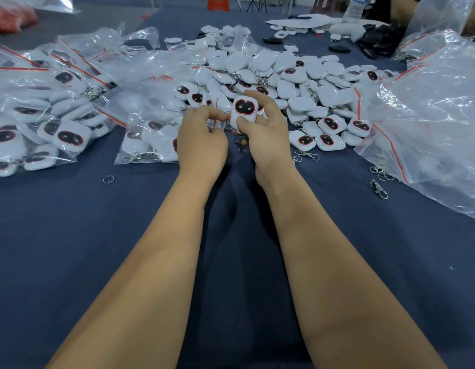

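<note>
The right hand (pixel 268 139) has its fingers curled round a white keychain gadget (pixel 243 110) with a black, red-rimmed face, thumb on its lower front. The left hand (pixel 201 145) is curled, index tip at the gadget's left edge; whether it pinches anything is hidden. A metal clasp (pixel 240 146) dangles just below the right fingers. This looks like checking or fitting one piece. The next move probably takes it to the zip bag (pixel 148 137) beside the left fingers, which calls for a free hand to open it.
</note>
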A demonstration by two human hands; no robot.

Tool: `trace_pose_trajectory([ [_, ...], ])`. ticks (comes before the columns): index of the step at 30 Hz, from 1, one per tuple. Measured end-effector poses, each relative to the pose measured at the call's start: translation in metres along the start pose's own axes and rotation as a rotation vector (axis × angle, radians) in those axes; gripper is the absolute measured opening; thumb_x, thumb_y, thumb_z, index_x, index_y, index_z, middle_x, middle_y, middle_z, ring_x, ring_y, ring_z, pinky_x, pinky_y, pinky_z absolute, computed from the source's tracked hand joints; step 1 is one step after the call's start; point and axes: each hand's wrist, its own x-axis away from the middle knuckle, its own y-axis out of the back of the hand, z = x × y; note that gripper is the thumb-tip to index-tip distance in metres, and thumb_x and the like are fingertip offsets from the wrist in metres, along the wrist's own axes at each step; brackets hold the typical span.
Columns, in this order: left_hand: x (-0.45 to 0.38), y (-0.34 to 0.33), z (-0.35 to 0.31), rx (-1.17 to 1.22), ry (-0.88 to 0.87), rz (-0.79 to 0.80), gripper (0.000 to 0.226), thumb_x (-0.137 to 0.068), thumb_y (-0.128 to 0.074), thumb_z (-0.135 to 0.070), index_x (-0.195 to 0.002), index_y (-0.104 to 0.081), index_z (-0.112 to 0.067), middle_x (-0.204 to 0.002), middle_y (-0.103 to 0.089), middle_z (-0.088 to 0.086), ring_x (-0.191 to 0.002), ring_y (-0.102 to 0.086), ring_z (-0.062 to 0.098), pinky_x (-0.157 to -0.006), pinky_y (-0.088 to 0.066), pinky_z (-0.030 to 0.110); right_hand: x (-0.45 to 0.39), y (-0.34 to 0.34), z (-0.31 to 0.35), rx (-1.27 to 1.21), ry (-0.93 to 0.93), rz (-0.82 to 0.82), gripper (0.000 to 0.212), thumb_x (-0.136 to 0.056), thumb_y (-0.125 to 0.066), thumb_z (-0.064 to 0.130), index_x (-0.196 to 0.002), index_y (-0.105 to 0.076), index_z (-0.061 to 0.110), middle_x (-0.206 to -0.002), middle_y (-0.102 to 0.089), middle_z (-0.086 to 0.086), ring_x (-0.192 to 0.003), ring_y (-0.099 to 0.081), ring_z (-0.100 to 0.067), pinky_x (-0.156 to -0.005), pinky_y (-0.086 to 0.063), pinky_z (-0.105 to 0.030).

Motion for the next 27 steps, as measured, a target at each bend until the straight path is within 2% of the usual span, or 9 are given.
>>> trace_pose_trajectory([
  [3,-0.0011,0.0003,-0.0007,0.024,0.012,0.002,0.030,-0.089,-0.048,-0.002,-0.096,-0.061,-0.028,-0.120,-0.062,-0.003,-0.094,-0.055,0.009,-0.090,-0.046,0.026,0.0003,-0.0001,0.0000,0.007,0.000,0.006,0.045,-0.086,-0.051,-0.014,-0.115,-0.061,0.018,-0.102,-0.068,-0.013,-0.077,-0.060,-0.016,-0.063,-0.050,-0.023],
  [7,-0.0001,0.0009,-0.0025,0.012,0.051,0.021,0.027,-0.086,-0.049,-0.006,-0.102,-0.064,-0.023,-0.107,-0.067,0.001,-0.090,-0.062,0.021,-0.087,-0.053,0.038,-0.0007,-0.0016,-0.0017,0.037,0.003,0.011,0.047,-0.084,-0.050,-0.016,-0.115,-0.061,0.016,-0.116,-0.068,-0.020,-0.097,-0.066,-0.033,-0.084,-0.055,-0.041],
  [9,0.0000,0.0010,-0.0027,-0.038,0.055,0.025,0.024,-0.086,-0.053,-0.011,-0.103,-0.067,-0.019,-0.101,-0.069,0.000,-0.090,-0.065,0.023,-0.085,-0.055,0.041,-0.0006,-0.0023,-0.0024,0.059,0.004,0.011,0.046,-0.084,-0.050,-0.016,-0.114,-0.061,0.017,-0.117,-0.068,-0.019,-0.102,-0.066,-0.035,-0.089,-0.055,-0.044],
  [13,0.0006,-0.0006,-0.0014,-0.165,0.020,0.020,0.018,-0.087,-0.056,-0.015,-0.097,-0.064,-0.027,-0.095,-0.066,-0.011,-0.096,-0.063,0.015,-0.093,-0.049,0.039,-0.0010,-0.0013,-0.0027,0.054,-0.011,0.018,0.046,-0.082,-0.049,-0.017,-0.110,-0.062,0.018,-0.116,-0.068,-0.017,-0.095,-0.065,-0.026,-0.074,-0.055,-0.029],
  [15,-0.0002,-0.0004,0.0002,-0.210,-0.015,0.015,0.022,-0.088,-0.054,-0.011,-0.102,-0.067,-0.023,-0.094,-0.064,-0.011,-0.096,-0.062,0.015,-0.090,-0.048,0.033,-0.0009,-0.0009,-0.0015,0.057,-0.030,0.024,0.045,-0.081,-0.048,-0.016,-0.106,-0.063,0.019,-0.104,-0.068,-0.010,-0.081,-0.061,-0.020,-0.061,-0.050,-0.021],
  [17,-0.0010,0.0004,0.0018,-0.237,-0.043,0.006,0.026,-0.087,-0.052,-0.007,-0.106,-0.067,-0.018,-0.093,-0.061,-0.010,-0.095,-0.060,0.015,-0.081,-0.043,0.026,-0.0010,-0.0009,-0.0002,0.065,-0.057,0.026,0.045,-0.081,-0.046,-0.014,-0.105,-0.064,0.019,-0.095,-0.066,-0.004,-0.074,-0.058,-0.016,-0.056,-0.048,-0.020],
  [19,-0.0013,0.0006,0.0028,-0.238,-0.056,0.008,0.029,-0.087,-0.050,-0.004,-0.109,-0.066,-0.015,-0.096,-0.062,-0.007,-0.096,-0.060,0.016,-0.078,-0.041,0.024,-0.0016,-0.0009,0.0002,0.076,-0.079,0.028,0.042,-0.083,-0.047,-0.009,-0.107,-0.066,0.020,-0.095,-0.065,-0.001,-0.076,-0.058,-0.016,-0.058,-0.049,-0.022],
  [23,-0.0019,0.0002,0.0034,-0.293,-0.067,0.009,0.032,-0.090,-0.049,-0.008,-0.115,-0.067,-0.015,-0.110,-0.068,0.001,-0.103,-0.060,0.021,-0.081,-0.042,0.027,-0.0019,-0.0015,0.0004,0.074,-0.098,0.028,0.023,-0.092,-0.056,0.006,-0.108,-0.066,0.018,-0.103,-0.067,-0.002,-0.089,-0.061,-0.016,-0.074,-0.053,-0.030],
  [27,-0.0009,0.0007,0.0030,-0.159,-0.022,0.007,0.034,-0.088,-0.050,-0.006,-0.114,-0.063,-0.023,-0.091,-0.060,-0.015,-0.088,-0.057,0.011,-0.073,-0.043,0.026,-0.0008,-0.0021,0.0001,0.069,-0.108,0.019,0.022,-0.095,-0.054,0.007,-0.114,-0.065,0.008,-0.116,-0.067,-0.017,-0.092,-0.062,-0.020,-0.074,-0.054,-0.032],
])
